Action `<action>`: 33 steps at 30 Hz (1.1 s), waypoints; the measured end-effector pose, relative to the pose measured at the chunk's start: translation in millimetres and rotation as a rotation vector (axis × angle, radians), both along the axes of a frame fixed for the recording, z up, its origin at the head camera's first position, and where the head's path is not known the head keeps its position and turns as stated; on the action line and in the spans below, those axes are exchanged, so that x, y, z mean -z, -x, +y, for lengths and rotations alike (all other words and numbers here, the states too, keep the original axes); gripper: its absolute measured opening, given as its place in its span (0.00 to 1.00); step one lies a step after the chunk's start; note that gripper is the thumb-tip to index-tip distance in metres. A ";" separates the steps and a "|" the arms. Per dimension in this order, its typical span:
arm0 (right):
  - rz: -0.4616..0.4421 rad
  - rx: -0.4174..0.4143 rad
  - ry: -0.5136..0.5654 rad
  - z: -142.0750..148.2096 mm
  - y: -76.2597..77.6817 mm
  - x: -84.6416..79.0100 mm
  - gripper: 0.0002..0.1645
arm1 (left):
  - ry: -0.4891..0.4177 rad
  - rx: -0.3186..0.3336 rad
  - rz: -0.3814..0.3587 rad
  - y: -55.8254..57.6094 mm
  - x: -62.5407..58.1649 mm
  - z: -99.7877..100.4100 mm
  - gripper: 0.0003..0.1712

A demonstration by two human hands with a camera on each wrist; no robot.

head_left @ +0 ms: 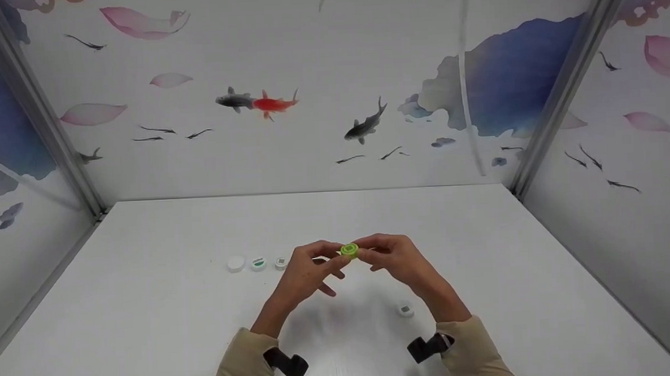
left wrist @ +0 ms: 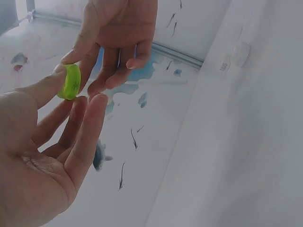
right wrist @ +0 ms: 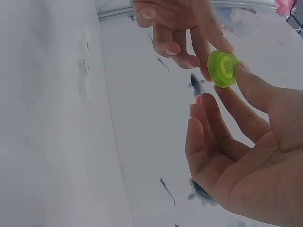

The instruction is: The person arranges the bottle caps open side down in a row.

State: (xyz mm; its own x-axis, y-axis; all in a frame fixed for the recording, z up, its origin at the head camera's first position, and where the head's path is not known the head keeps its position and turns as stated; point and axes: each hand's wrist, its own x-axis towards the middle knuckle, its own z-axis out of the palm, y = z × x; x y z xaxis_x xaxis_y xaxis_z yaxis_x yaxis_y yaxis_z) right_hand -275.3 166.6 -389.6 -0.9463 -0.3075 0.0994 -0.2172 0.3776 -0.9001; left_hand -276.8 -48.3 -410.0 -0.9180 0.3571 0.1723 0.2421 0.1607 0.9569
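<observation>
A bright green, translucent round bottle cap [head_left: 349, 250] is held up above the white table, between both hands. My left hand [head_left: 305, 274] pinches its left side with thumb and forefinger, the other fingers spread loosely below. On the opposite side, my right hand [head_left: 400, 260] pinches it with thumb and forefinger. Raised rings and a small square mark show on the cap's face [right wrist: 223, 69] in the right wrist view. From the left wrist, the cap [left wrist: 71, 81] is seen nearly edge-on, with a smooth curved rim.
Left of the hands, a plain white cap [head_left: 236, 264], a white cap with a green mark [head_left: 258, 264] and one with a grey square [head_left: 280, 262] lie in a row. Another white cap [head_left: 405, 310] lies below the right hand. Printed panels [head_left: 311, 155] enclose the table [head_left: 166, 331].
</observation>
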 end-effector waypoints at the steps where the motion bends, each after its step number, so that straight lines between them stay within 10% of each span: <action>1: -0.005 0.001 0.002 -1.7 1.4 0.2 0.19 | -0.002 -0.007 -0.002 0.8 -0.4 -1.0 0.23; 17: -0.095 0.057 0.006 -26.8 49.3 -3.8 0.18 | 0.061 -0.140 -0.077 40.2 -9.1 -9.9 0.21; 33: -0.206 0.140 -0.008 -50.5 70.4 48.7 0.16 | 0.181 -0.242 -0.247 55.0 33.5 -7.8 0.21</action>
State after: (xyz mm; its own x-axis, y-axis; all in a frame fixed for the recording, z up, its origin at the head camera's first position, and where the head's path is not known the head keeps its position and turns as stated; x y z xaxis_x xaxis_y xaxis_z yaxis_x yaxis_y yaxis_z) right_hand -345.7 116.1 -438.3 -0.9799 -0.1720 -0.1015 0.0251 0.3983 -0.9169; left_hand -331.8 -56.1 -443.5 -0.9854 0.1294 -0.1107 -0.0579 0.3567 0.9324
